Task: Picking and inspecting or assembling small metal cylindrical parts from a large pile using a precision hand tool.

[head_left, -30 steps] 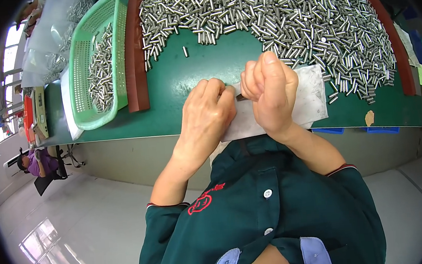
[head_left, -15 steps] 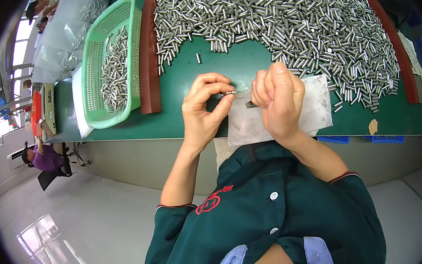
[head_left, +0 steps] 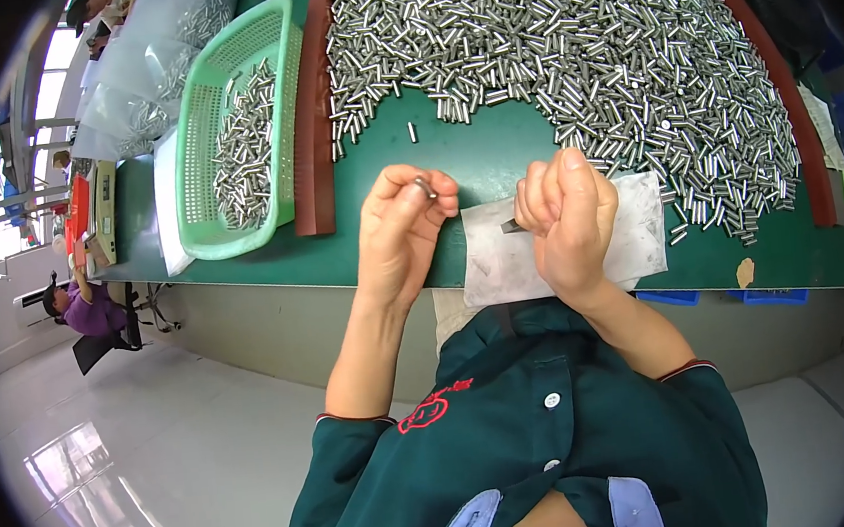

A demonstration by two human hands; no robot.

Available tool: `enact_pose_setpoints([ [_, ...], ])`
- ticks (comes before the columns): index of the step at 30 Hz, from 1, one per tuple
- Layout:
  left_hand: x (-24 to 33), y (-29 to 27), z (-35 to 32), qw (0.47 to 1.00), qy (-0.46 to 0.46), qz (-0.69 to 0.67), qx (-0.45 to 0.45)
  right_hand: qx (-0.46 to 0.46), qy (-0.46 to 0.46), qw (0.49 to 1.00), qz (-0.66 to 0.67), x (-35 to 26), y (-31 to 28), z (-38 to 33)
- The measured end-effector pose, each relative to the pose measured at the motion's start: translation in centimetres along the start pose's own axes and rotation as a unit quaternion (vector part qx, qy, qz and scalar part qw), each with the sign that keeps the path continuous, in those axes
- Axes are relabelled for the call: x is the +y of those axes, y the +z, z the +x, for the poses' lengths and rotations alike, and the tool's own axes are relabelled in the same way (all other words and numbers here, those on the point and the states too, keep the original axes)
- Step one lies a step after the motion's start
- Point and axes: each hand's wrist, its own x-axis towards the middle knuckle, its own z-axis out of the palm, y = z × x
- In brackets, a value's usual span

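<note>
A small shiny metal pin [head_left: 424,188] is pinched between the thumb and fingers of my left hand [head_left: 399,233], with one round end showing. My right hand [head_left: 571,218] is closed in a fist over a stained white cloth [head_left: 503,268]. From that fist juts the short dark tip of a flat tool [head_left: 510,226]; the rest is hidden by the fingers, so I cannot name its kind. A single loose pin [head_left: 413,133] stands apart on the green tabletop [head_left: 373,162], beyond my left hand. Behind it spreads a large heap of pins [head_left: 562,30].
Left of the heap runs a dark red rail [head_left: 314,178], with another red rail [head_left: 817,169] at the right. A green mesh basket [head_left: 197,178] holds more pins. Plastic bags of pins [head_left: 139,72] lie beyond it. A person in purple [head_left: 95,310] sits far left.
My left hand has drawn back from my right and turned, tilting the pin end-on. The right fist stays nearly in place. The whole view has shifted slightly.
</note>
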Motion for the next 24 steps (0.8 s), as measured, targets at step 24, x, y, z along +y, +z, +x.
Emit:
enact_pose_setpoints([
  [24, 2.2, -1.2, 4.5, 0.852, 0.097, 0.515, -0.007, 0.009, 0.018, 1.000, 0.013, -0.1, 0.0, 0.0],
])
